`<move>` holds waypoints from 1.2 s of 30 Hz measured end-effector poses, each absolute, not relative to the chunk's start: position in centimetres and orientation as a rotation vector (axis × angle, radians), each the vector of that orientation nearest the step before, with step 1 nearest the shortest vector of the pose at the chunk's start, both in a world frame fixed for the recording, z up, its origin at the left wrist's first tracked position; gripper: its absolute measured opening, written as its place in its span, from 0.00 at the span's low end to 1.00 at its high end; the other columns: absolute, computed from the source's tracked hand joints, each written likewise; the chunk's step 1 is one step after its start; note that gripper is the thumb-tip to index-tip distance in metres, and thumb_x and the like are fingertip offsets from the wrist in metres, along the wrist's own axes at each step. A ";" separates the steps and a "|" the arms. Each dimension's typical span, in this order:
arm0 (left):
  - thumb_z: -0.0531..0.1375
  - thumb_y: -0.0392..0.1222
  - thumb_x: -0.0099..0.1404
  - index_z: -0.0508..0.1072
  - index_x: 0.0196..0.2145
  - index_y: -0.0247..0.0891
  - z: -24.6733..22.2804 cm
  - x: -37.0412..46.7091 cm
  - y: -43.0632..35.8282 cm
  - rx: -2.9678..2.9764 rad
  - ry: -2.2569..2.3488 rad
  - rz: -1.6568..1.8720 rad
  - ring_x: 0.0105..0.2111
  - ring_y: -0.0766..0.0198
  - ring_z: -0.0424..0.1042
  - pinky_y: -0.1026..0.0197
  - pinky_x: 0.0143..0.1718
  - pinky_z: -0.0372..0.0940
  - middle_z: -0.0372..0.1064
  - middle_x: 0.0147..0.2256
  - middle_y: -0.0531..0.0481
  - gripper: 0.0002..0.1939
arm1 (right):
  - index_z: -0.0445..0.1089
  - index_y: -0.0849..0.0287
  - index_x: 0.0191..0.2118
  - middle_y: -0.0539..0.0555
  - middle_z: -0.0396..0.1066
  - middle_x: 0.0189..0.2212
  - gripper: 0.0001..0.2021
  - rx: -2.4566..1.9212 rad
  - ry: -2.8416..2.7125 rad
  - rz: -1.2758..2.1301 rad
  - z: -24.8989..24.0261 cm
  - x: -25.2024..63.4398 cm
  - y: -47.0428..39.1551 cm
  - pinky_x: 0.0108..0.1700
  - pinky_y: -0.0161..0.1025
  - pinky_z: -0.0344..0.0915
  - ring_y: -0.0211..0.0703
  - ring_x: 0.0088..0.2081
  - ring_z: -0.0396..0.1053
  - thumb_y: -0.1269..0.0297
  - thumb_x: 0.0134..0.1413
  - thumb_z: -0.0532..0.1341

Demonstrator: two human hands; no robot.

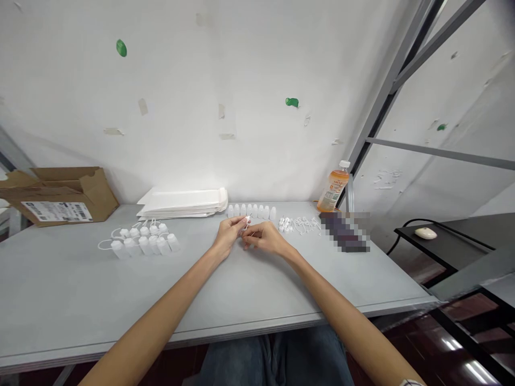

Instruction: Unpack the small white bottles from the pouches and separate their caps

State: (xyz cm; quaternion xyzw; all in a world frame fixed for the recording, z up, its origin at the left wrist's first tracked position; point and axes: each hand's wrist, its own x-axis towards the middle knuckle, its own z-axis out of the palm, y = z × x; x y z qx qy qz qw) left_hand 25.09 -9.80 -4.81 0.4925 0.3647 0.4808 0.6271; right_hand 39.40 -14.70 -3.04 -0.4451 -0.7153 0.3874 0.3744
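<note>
My left hand [227,237] is closed, with a small white needle-tip cap [247,218] pinched between thumb and forefinger; a thin dark tip points up from it. My right hand [264,238] is right beside it, fingers bent and pressed together just below the cap. What those fingers hold is too small and hidden to make out. Behind both hands stands a row of small white squeeze bottles [260,212]. Just right of my right hand lie several loose needle-tip caps [285,224] and a pile of thin white straps [306,225].
Two rows of capped bottles with loop straps [144,245] stand on the grey table [225,300] at left. Behind them lie stacked white envelopes [181,203] and an open cardboard box [60,195]. An orange drink bottle [333,187] and a blurred dark object [345,232] are at right.
</note>
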 end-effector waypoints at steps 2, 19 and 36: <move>0.72 0.52 0.44 0.78 0.30 0.32 -4.7 24.9 -9.7 1.105 0.840 1.085 0.24 0.66 0.68 0.63 0.22 0.61 0.73 0.27 0.48 0.21 | 0.74 0.60 0.29 0.51 0.75 0.28 0.08 -1.148 -1.857 0.972 -3.0 39.3 -14.9 0.28 0.32 0.65 0.40 0.29 0.76 0.67 0.55 0.58; 0.74 0.45 0.40 0.83 0.34 0.36 -3.8 24.7 -10.4 1.324 0.879 0.992 0.29 0.64 0.68 0.61 0.28 0.63 0.77 0.36 0.44 0.20 | 0.70 0.59 0.26 0.49 0.72 0.21 0.17 -1.413 -1.522 0.538 -3.1 41.5 -13.7 0.25 0.34 0.62 0.35 0.15 0.66 0.50 0.55 0.62; 0.74 0.48 0.42 0.74 0.34 0.35 -3.9 24.8 -10.3 1.329 0.883 1.149 0.28 0.61 0.74 0.56 0.36 0.67 0.74 0.28 0.49 0.23 | 0.71 0.61 0.27 0.55 0.76 0.25 0.19 -1.250 -1.309 0.946 -2.6 41.1 -13.6 0.16 0.31 0.53 0.34 0.16 0.66 0.49 0.44 0.69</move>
